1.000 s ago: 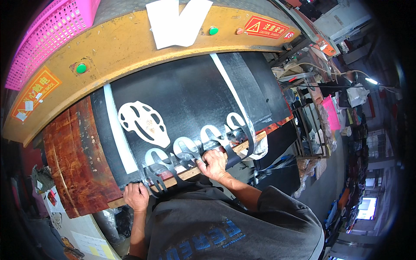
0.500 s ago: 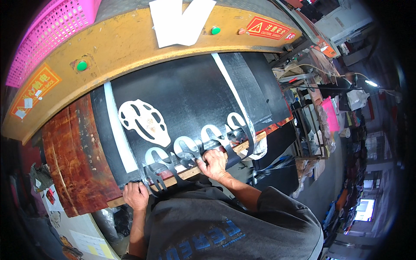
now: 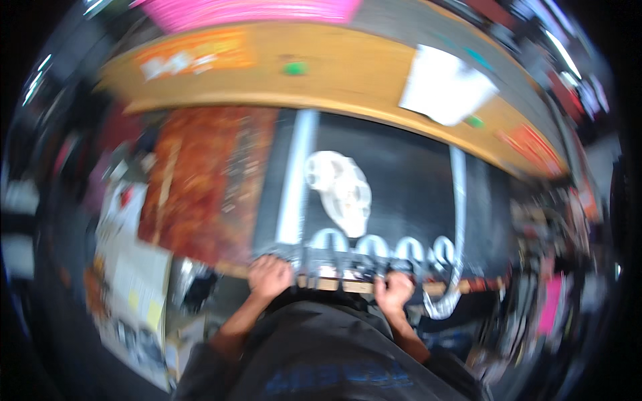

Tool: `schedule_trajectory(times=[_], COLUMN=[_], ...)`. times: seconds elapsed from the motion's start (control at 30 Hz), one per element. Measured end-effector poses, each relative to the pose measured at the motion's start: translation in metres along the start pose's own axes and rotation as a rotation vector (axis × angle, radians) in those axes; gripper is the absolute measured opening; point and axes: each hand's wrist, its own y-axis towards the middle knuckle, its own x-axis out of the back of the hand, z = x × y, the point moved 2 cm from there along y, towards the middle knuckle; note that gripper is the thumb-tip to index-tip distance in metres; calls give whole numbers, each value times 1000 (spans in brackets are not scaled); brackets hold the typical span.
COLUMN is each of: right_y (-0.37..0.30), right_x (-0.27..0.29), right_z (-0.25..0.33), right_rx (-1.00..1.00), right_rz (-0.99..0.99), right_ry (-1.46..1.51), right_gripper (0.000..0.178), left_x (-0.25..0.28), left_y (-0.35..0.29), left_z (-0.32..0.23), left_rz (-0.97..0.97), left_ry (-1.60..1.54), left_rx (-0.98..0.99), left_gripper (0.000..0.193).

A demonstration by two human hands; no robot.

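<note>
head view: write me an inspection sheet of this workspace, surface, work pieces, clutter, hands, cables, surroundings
Surface: black sheet laid flat, brown board showing to its left
Work pieces: white shape with openings lies on the sheet; white arches line up along its near edge
Clutter: papers at lower left, yellow notes among them; right side too blurred to itemise
Hands: left hand and right hand at the sheet's near edge; each grip too blurred to judge
Cables: nothing seen, though the margins are blurred
Surroundings: yellow beam across the far side, with green buttons and white paper; pink basket beyond
</note>
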Motion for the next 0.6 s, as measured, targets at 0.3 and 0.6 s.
schedule_trajectory(times=[0.3, 0.6], right_y=[33, 219], right_x=[47, 130], right_z=[3, 66], right_rx=[-165, -31], right_rz=[698, 678], right_ry=[59, 463], right_gripper=[43, 25], left_x=[-1, 9], left_y=[-5, 2], left_z=[4, -4], left_rz=[-51, -81], left_ry=[-33, -31], left_rx=[-41, -15], left_gripper=[18, 23])
